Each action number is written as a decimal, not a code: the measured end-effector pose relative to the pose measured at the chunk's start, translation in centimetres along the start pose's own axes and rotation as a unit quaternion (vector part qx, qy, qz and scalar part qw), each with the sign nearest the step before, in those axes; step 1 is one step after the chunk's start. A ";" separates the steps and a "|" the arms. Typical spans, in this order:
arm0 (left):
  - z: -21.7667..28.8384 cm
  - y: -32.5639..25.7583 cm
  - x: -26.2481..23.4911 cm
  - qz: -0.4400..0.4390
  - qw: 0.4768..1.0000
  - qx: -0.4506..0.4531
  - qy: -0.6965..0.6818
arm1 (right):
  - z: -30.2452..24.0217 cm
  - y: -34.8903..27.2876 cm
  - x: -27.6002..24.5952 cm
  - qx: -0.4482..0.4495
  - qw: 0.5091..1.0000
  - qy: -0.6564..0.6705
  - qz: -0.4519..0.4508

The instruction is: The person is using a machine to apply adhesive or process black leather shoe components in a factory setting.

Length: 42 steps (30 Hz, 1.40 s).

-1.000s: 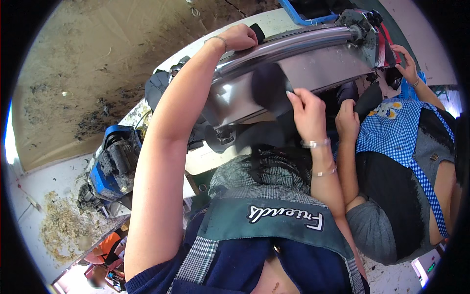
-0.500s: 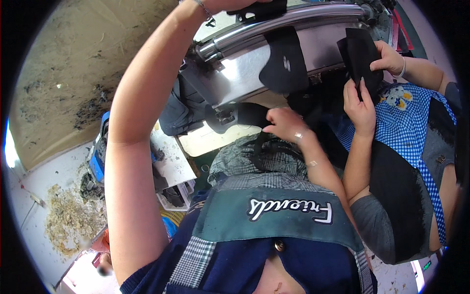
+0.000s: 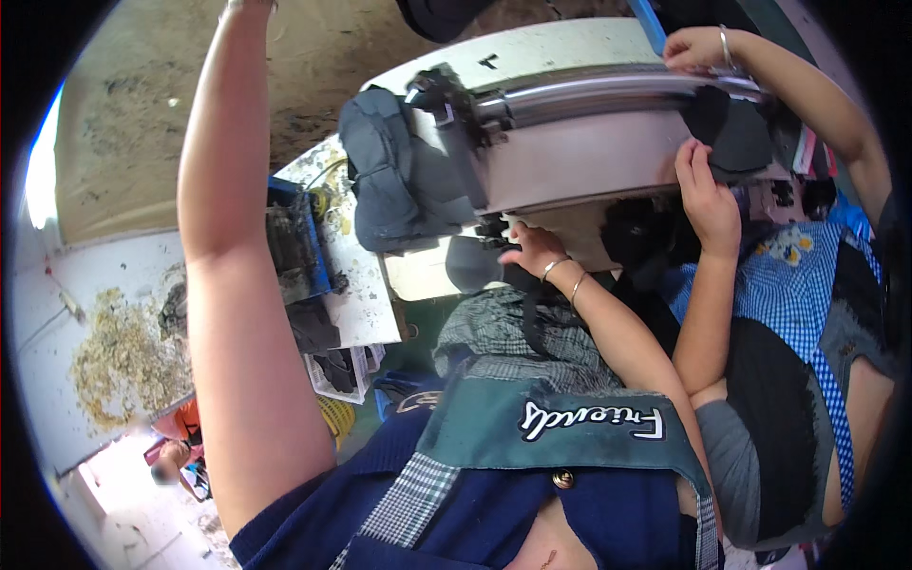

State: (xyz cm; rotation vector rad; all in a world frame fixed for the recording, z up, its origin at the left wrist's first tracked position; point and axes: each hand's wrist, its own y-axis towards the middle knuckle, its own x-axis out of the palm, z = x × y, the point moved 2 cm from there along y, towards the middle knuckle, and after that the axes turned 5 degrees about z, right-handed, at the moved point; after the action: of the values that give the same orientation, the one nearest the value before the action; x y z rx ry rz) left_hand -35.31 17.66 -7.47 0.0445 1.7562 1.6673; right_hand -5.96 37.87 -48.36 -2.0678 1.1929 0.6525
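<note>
**Plainly, fingers near the machine are the worry**

My right hand (image 3: 537,252) is at mid-frame, tucked under the lower edge of the machine (image 3: 589,161). It is released, fingers stretched out flat against a dark cloth (image 3: 475,264) that lies on the table (image 3: 370,313). My left arm (image 3: 228,285) runs up the left of the frame and the hand is cut off at the top edge, so I cannot tell whether it grips anything.

A co-worker sits at the right. One of their hands (image 3: 708,195) presses a black piece (image 3: 731,128) against the machine's face, and the other (image 3: 698,47) rests on the shiny bar (image 3: 608,90) above it.

My judgement of the risks:

- My fingertips are right by the dark fittings under the machine body. If anything there moves while the hand lies flat, a finger could be nipped.
- The bangles (image 3: 560,275) on that wrist, and a black strap (image 3: 527,318) trailing from it over my lap, could snag on those fittings.
- Three hands are working one machine, close together. A tug from the co-worker could drag the cloth, and my fingers with it.
- With my left hand out of view, I cannot check what it steadies or whether it could slip.
- A grey bundle (image 3: 389,171) hangs off the machine's left end and could slide off the table's edge.
</note>
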 end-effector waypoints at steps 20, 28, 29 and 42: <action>9.3 -39.0 -13.4 -0.458 0.847 -0.188 -0.191 | -2.9 0.7 2.9 -0.160 0.978 -0.095 -0.092; 10.3 -44.7 -11.9 -0.605 0.683 -0.363 -0.190 | -5.7 -1.0 -0.2 -0.189 0.982 -0.005 -0.013; 10.3 -44.3 -11.9 -0.591 0.696 -0.356 -0.197 | -5.7 -1.0 -0.2 -0.187 0.982 -0.004 -0.011; 14.0 -34.6 -14.3 -0.467 0.882 -0.016 -0.057 | -9.1 -3.7 -6.4 -0.224 0.971 -0.059 -0.066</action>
State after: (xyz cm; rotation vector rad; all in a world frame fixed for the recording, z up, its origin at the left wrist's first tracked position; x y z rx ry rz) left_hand -2.69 17.12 -30.52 -0.6157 1.3092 0.9394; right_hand -4.74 36.02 -36.79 -2.4110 0.8881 1.0400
